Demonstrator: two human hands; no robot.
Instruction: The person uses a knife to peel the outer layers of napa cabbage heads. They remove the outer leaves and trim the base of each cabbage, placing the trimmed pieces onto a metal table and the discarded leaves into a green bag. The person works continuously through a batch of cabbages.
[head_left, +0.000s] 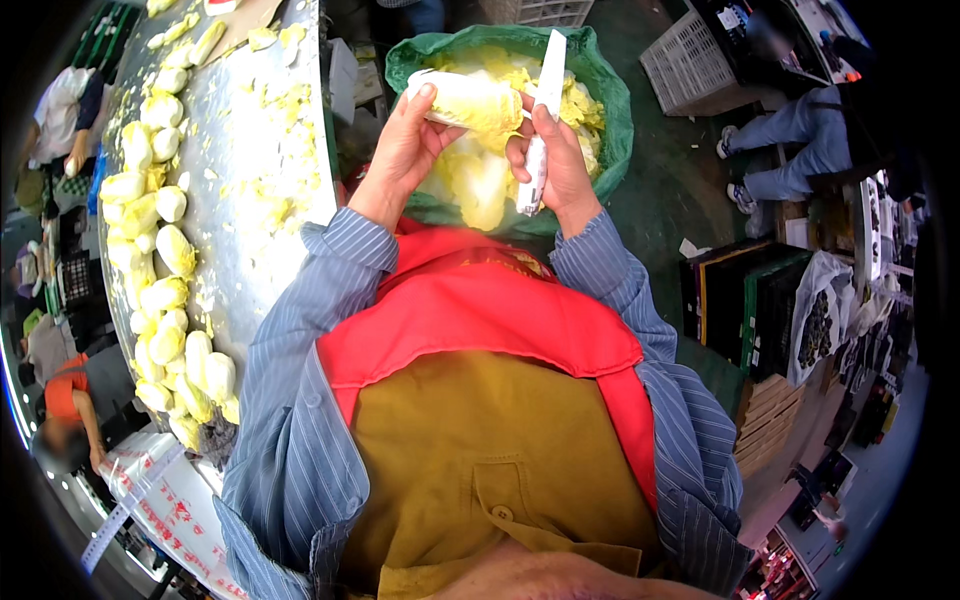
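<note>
A small napa cabbage with white base and yellow leaves lies sideways between my hands, above a green woven sack. My left hand holds its base end, thumb on top. My right hand grips the wrapped handle of a knife, whose pale blade points up and away from me. Some fingers of that hand are close to the cabbage's leafy end; whether they touch it cannot be told. Loose yellow cabbage leaves fill the sack beneath.
On my left stands a metal table with a long row of cabbages and leaf scraps. Crates and stacked boxes stand on the right, near a person in jeans. Other people are beyond the table.
</note>
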